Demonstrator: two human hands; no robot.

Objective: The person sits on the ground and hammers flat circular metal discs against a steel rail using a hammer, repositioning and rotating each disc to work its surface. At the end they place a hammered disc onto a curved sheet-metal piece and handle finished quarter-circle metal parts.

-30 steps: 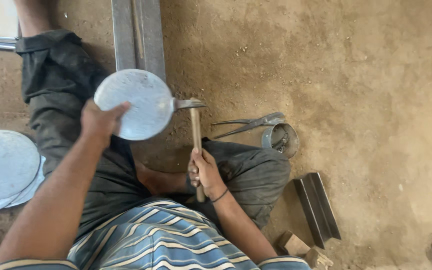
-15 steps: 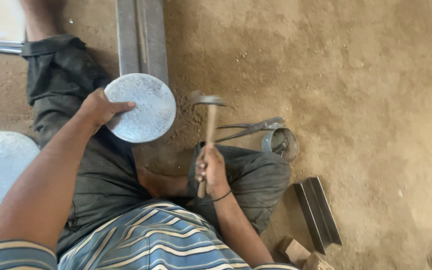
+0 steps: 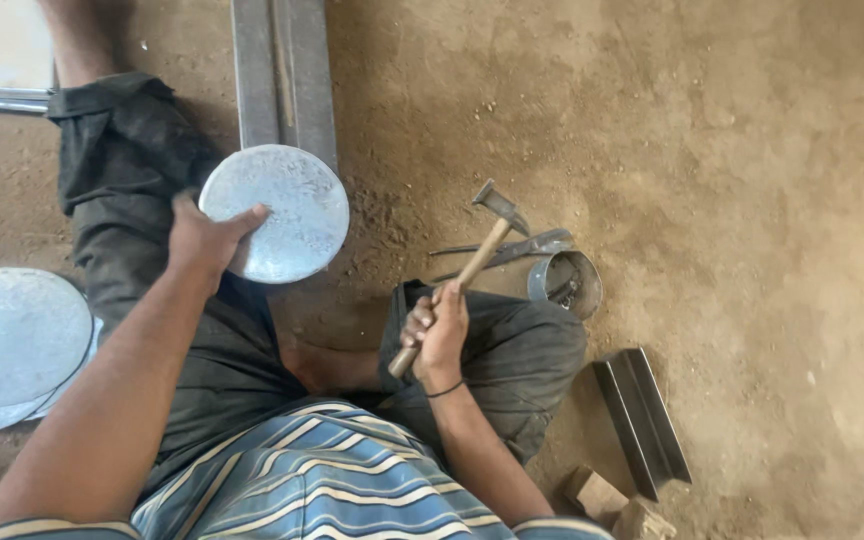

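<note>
Cloth with blue, white and yellow stripes (image 3: 322, 480) fills the near edge, the person's shirt. Dark, wrinkled trousers (image 3: 202, 350) cover the folded legs, which sit on the earth floor (image 3: 752, 200), dry, brown and grainy.

Right hand (image 3: 439, 330) is closed as a fist, fingers pressed together around the low end of the hammer (image 3: 462, 275). Its handle is pale wood, straight and thin, and it leans up and to the right. The head is dark metal, with one flat end and one wedge end, and it is raised above the floor, well apart from the disc.

Left hand (image 3: 202, 240) holds the disc (image 3: 274, 213) at its left rim, thumb on the top face, other fingers hidden under it. The disc is round, thin, grey metal, with a dull, spotted face. It lies over the near end of a long grey steel bar (image 3: 282, 70) that runs away from the person.

Beside the left arm lie bigger round grey sheets (image 3: 17, 345), stacked. Near the right knee are dark tongs (image 3: 522, 248), a short metal ring (image 3: 567, 285), an angle iron piece (image 3: 642, 420) and small wood blocks (image 3: 612, 505).
</note>
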